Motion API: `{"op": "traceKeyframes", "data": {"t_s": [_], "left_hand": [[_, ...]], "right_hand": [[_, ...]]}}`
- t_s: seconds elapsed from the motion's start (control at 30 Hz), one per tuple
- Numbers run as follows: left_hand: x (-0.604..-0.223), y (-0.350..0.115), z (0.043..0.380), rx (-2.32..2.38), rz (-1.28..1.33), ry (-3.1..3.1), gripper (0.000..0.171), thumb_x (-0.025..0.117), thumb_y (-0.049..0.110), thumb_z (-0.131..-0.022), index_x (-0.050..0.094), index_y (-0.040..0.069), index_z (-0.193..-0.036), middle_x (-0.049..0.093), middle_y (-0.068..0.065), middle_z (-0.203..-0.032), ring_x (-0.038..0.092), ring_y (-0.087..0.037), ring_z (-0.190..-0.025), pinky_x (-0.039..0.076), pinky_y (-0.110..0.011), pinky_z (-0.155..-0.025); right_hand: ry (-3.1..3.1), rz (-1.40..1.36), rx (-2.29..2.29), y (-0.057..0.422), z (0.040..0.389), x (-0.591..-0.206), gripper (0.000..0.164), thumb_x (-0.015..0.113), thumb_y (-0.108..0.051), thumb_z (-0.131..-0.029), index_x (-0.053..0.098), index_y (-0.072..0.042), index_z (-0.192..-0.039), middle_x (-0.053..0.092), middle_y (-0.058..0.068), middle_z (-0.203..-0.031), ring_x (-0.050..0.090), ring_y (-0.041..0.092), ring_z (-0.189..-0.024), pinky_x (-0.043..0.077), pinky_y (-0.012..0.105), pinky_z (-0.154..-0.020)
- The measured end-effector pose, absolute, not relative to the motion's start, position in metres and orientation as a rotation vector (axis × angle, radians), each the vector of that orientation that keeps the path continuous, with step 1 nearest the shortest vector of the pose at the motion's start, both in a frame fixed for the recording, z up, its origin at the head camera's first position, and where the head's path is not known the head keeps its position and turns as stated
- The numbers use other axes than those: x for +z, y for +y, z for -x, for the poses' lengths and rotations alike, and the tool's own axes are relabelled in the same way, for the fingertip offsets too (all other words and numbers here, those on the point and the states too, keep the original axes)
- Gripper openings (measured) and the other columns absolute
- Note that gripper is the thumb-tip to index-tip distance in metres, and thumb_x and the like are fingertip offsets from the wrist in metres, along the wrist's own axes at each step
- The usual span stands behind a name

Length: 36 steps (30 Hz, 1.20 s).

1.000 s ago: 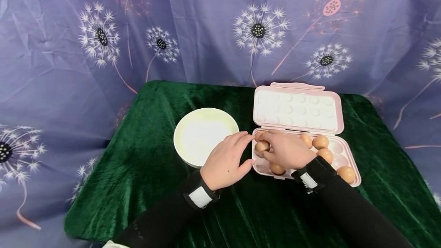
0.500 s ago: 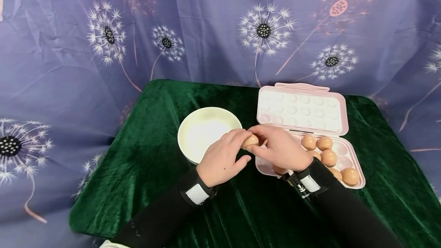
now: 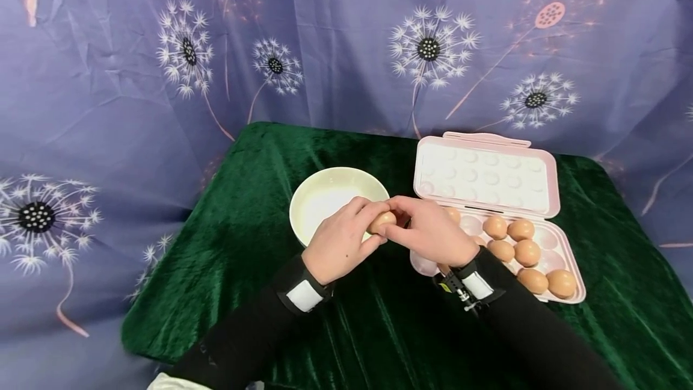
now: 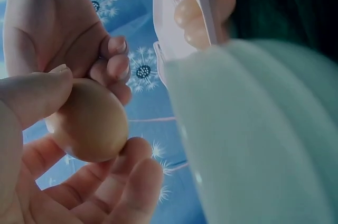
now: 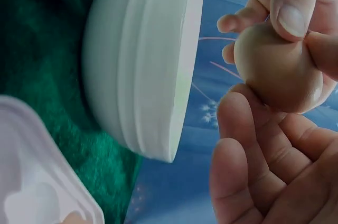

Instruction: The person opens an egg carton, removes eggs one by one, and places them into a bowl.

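Note:
Both hands meet around a brown egg (image 3: 382, 221) close over the right side of a cream-white bowl (image 3: 295, 212). My left hand (image 3: 338, 244) holds the egg from the left; in the left wrist view its thumb lies on the egg (image 4: 94, 123) and its fingers curl beneath. My right hand (image 3: 433, 232) grips the other side, thumb on the shell. In the right wrist view the egg (image 5: 277, 71) sits between the thumbs and fingers of both hands, beside the bowl's ridged outer wall (image 5: 134, 71). The shell shows no clear crack.
To the right lies an open pink egg box (image 3: 577, 269) with several brown eggs (image 3: 527, 253) and some vacant hollows. Its white-lined lid (image 3: 487, 174) leans back behind it. A green velvet cloth (image 3: 238, 209) covers the table, and a purple dandelion-print curtain (image 3: 346, 77) hangs behind.
My right hand has lifted the egg out of the box and brought it left to the bowl. My left hand has taken hold of it too. The head view has shifted left.

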<state>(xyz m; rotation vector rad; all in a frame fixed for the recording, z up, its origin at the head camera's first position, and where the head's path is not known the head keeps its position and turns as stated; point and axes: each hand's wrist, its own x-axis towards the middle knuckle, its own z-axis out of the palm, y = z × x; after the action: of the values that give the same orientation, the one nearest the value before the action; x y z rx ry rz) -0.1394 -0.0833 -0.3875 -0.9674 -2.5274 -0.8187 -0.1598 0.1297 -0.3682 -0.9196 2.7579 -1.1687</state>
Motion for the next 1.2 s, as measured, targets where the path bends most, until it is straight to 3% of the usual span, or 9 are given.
{"op": "traceKeyframes", "data": {"t_s": [0.2, 0.53, 0.8, 1.0, 1.2], "left_hand": [[-0.391, -0.093, 0.144, -0.79, 0.966, -2.569, 0.042, 0.075, 0.028, -0.093, 0.06, 0.02, -0.132, 0.056, 0.002, -0.105, 0.051, -0.008, -0.084, 0.048, -0.027, -0.067], [-0.406, -0.117, 0.157, -0.545, 0.909, -2.687, 0.039, 0.077, 0.028, -0.091, 0.063, 0.016, -0.126, 0.059, -0.004, -0.101, 0.056, -0.015, -0.078, 0.047, -0.031, -0.065], [-0.411, -0.127, 0.166, -0.418, 0.807, -2.928, 0.028, 0.069, 0.031, -0.095, 0.064, 0.02, -0.121, 0.055, 0.002, -0.092, 0.053, -0.013, -0.074, 0.044, -0.032, -0.062], [-0.41, -0.128, 0.175, -0.394, 0.793, -3.089, 0.017, 0.061, 0.033, -0.1, 0.067, 0.023, -0.113, 0.055, 0.006, -0.086, 0.053, -0.011, -0.077, 0.045, -0.033, -0.066], [-0.409, -0.129, 0.18, -0.421, 0.784, -3.187, 0.015, 0.058, 0.029, -0.098, 0.069, 0.023, -0.106, 0.06, 0.007, -0.087, 0.055, -0.012, -0.079, 0.045, -0.035, -0.07]], "right_hand": [[2.776, 0.892, -1.096, 0.12, 0.162, -0.37, 0.016, 0.069, -0.03, -0.094, 0.07, -0.025, -0.11, 0.065, -0.012, -0.087, 0.061, 0.007, -0.075, 0.051, 0.029, -0.066], [2.837, 0.869, -0.984, 0.12, 0.161, -0.377, 0.024, 0.065, -0.028, -0.097, 0.071, -0.015, -0.117, 0.066, -0.009, -0.097, 0.06, 0.007, -0.082, 0.051, 0.032, -0.072], [2.879, 0.9, -0.97, 0.117, 0.161, -0.379, 0.021, 0.066, -0.026, -0.095, 0.072, -0.016, -0.112, 0.065, -0.011, -0.093, 0.061, 0.006, -0.083, 0.052, 0.032, -0.075], [2.893, 0.934, -0.946, 0.114, 0.161, -0.379, 0.02, 0.066, -0.027, -0.095, 0.073, -0.017, -0.111, 0.065, -0.012, -0.093, 0.061, 0.005, -0.083, 0.052, 0.031, -0.075], [2.887, 0.962, -0.941, 0.111, 0.161, -0.379, 0.02, 0.066, -0.027, -0.095, 0.073, -0.017, -0.112, 0.065, -0.013, -0.093, 0.061, 0.004, -0.083, 0.053, 0.031, -0.075]]}}
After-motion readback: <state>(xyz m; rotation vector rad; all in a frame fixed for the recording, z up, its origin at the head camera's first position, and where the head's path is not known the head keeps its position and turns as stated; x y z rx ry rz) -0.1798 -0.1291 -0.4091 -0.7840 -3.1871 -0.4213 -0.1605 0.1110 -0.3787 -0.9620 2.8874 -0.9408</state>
